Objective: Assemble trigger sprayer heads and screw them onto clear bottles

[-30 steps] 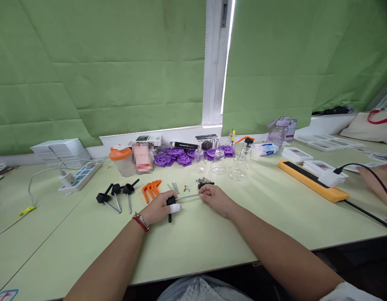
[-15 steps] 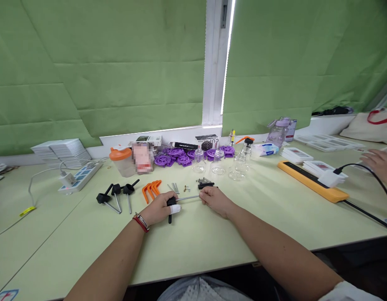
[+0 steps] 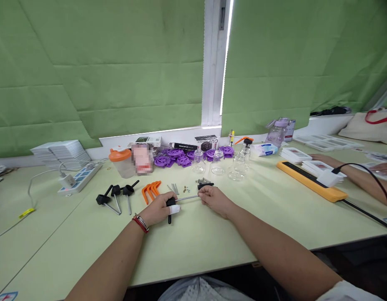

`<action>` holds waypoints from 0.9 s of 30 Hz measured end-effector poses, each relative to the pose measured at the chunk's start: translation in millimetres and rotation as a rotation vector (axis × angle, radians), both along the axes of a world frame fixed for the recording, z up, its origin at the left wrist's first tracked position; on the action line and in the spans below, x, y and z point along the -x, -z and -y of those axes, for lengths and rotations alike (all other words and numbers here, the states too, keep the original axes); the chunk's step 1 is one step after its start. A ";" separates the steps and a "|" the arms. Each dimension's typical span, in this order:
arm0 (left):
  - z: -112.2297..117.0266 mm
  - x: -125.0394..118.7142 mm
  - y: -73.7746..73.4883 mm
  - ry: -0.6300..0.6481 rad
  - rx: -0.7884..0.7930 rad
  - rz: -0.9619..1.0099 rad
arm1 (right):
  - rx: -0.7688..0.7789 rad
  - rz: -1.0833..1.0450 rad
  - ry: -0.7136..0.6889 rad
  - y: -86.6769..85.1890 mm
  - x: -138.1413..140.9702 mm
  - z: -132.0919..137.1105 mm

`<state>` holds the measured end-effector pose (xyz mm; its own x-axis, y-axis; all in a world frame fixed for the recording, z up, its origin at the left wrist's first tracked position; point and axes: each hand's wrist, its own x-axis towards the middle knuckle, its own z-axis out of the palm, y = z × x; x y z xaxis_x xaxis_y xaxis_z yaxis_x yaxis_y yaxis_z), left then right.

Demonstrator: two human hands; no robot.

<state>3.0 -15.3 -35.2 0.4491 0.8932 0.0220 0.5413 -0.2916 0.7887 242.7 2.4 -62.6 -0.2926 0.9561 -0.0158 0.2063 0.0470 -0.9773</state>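
My left hand (image 3: 159,208), with white tape round one finger, is closed on a black plastic head. From that head a thin metal rod (image 3: 187,197) runs to the right, and a black stem points down. The fingertips of my right hand (image 3: 215,201) pinch the rod's far end; what else they may hold is hidden. Left of my hands lie three similar black-headed rods (image 3: 117,196) and several bent orange pieces (image 3: 151,190). Just beyond are loose metal pins (image 3: 174,188), tiny brass-coloured parts (image 3: 185,189), springs (image 3: 203,181) and black pieces (image 3: 206,185).
Clear domes (image 3: 217,164) and purple parts (image 3: 177,155) stand at the back, near an orange-lidded cup (image 3: 120,162). An orange power strip (image 3: 312,184) lies right, a white one (image 3: 80,177) left. A co-worker's arm (image 3: 356,173) reaches in at right.
My hands keep the same hold on the rod. The co-worker's hand at right has moved left, toward the stacked white frames.
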 end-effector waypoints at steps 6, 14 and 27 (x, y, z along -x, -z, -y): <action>0.2 -0.5 -0.7 0.005 0.000 -0.020 | -0.050 0.032 -0.009 0.5 -0.5 0.4; 0.1 -0.4 -1.7 -0.001 0.012 -0.031 | -0.014 0.077 -0.022 4.0 0.2 -1.1; 0.4 0.3 -0.8 0.007 0.000 -0.012 | -0.032 0.030 -0.026 0.4 -0.3 -0.6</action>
